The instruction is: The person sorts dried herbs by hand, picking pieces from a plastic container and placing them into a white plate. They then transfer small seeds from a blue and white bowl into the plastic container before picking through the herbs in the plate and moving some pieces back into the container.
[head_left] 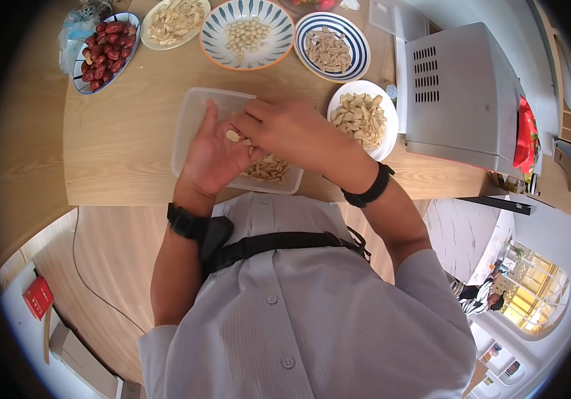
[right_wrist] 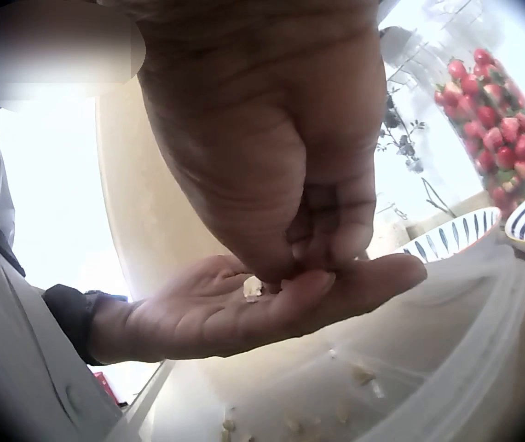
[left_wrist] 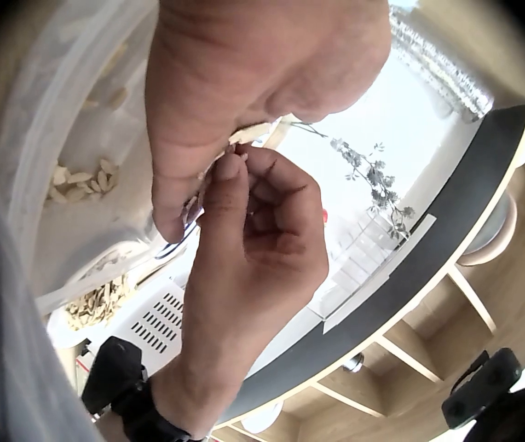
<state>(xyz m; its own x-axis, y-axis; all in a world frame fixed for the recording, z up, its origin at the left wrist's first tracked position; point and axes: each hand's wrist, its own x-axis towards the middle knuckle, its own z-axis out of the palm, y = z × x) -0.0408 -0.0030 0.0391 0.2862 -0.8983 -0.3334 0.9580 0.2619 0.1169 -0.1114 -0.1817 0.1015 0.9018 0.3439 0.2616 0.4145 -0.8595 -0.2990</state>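
Note:
My left hand (head_left: 213,149) lies palm up over a clear plastic box (head_left: 180,143), fingers stretched out. On its palm rests a pale dried slice (head_left: 233,135), seen also as a small pale piece (right_wrist: 253,289) in the right wrist view. Above it, my right hand (head_left: 292,133) has thumb and fingertips pinched together against the left fingers. The left wrist view shows a pale sliver at those fingertips (left_wrist: 230,166), mostly hidden by the hands. More dried slices (head_left: 269,169) lie in the near right part of the box.
Right of the box stands a white plate of pale slices (head_left: 359,120). Behind are a blue-ringed plate (head_left: 304,33), a patterned bowl (head_left: 212,46), a pale plate (head_left: 159,42) and a dish of red dates (head_left: 104,56). A grey appliance (head_left: 458,93) stands at right.

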